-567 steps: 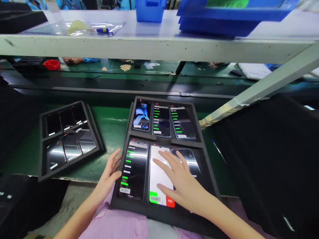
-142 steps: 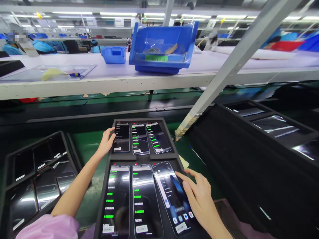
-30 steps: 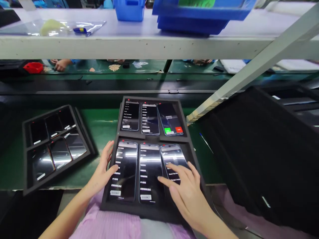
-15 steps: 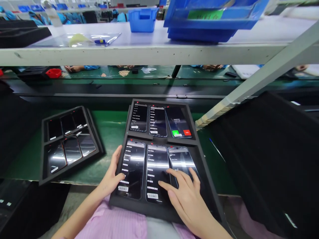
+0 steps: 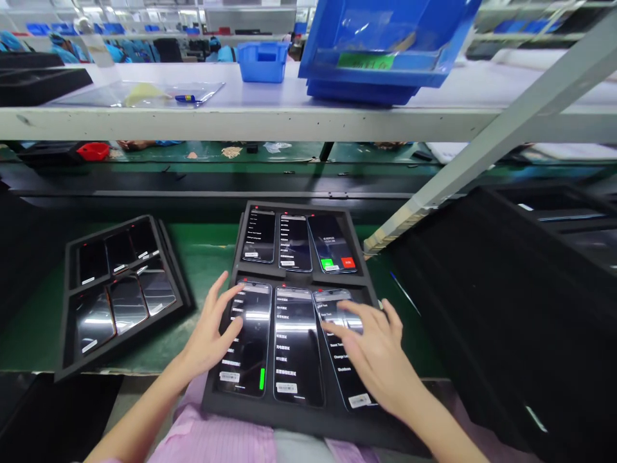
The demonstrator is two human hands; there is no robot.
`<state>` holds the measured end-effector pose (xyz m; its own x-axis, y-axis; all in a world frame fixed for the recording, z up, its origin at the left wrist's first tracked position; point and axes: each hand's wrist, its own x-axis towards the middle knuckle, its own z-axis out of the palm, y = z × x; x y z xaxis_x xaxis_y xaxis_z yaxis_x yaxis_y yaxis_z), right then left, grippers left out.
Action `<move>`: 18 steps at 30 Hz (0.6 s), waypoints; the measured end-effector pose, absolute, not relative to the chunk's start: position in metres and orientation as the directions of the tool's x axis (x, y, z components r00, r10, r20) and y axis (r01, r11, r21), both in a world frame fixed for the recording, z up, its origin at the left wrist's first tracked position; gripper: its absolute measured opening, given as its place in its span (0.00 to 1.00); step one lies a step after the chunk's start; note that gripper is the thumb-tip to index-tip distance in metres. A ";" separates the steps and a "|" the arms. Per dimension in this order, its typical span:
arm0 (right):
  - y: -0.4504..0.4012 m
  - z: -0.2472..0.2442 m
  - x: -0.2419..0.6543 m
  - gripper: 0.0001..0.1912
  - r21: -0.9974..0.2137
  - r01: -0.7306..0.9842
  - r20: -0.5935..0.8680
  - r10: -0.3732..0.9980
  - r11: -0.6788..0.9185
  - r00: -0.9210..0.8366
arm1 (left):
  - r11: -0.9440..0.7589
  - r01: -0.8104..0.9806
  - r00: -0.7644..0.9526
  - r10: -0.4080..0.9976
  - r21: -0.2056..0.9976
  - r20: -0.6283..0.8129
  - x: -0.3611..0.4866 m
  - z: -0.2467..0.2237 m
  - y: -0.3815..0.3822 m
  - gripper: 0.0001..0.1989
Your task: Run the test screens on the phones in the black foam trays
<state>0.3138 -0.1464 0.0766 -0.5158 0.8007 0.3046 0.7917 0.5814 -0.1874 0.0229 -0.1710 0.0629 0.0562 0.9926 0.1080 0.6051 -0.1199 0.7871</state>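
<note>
A black foam tray (image 5: 308,421) holding several smartphones in two rows rests in front of me, its near end at my lap. My left hand (image 5: 212,328) has its fingers spread over the left edge and the near-left phone (image 5: 250,347), which shows a list and a green bar. Over the near-right phone (image 5: 344,379), my right hand (image 5: 373,347) is open, fingers apart at its upper screen; contact is unclear. Between them lies the near-middle phone (image 5: 296,347) with a list lit up. The far-right phone (image 5: 332,241) shows green and red buttons.
A second black tray of phones (image 5: 120,276) lies to the left on the green bench (image 5: 202,238). At right are a slanted metal post (image 5: 448,154), a pen (image 5: 405,292) and a large black box (image 5: 506,289). Blue bins (image 5: 263,62) stand on the shelf above.
My right hand has moved from the near-middle phone to the near-right one. My left hand's fingers have lifted and spread over the near-left phone, where a green bar now shows.
</note>
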 end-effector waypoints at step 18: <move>-0.047 0.057 0.315 0.25 -0.304 0.910 0.356 0.919 0.284 -0.168 | -0.440 0.889 0.403 0.884 0.131 0.236 0.059 0.069 -0.040 0.17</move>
<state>0.3146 -0.0466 0.0569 -0.1679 0.9195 0.3555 0.9096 0.2835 -0.3036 0.0594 -0.0399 0.0690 0.4027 0.8844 0.2358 0.8886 -0.4395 0.1309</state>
